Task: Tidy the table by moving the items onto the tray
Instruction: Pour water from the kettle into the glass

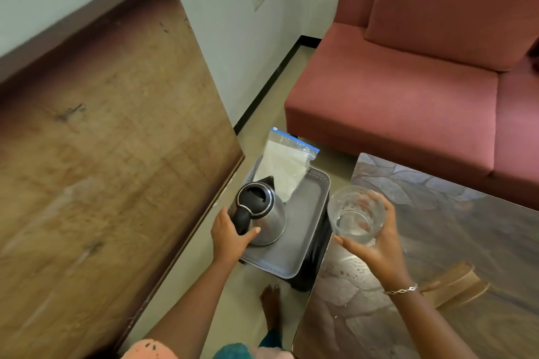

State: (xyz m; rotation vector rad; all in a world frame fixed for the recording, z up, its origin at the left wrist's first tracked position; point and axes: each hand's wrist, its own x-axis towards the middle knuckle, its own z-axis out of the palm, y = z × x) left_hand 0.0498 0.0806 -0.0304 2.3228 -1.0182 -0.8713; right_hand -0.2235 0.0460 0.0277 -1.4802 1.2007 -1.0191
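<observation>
A grey plastic tray (303,230) sits on a low dark stool between the wooden board and the table. A steel kettle (269,223) with a black lid and handle stands on the tray's near left part. My left hand (232,237) grips the kettle's black handle. A clear zip bag (287,167) with white contents leans on the tray's far end, partly over its rim. My right hand (374,245) holds a clear drinking glass (355,214) from below and the side, above the table's left edge next to the tray.
A glossy stone-patterned table (437,242) fills the lower right, with a wooden piece (455,283) lying on it. A red sofa (408,81) stands behind. A large wooden board (102,140) leans on the left. My bare foot (271,306) is on the floor below the tray.
</observation>
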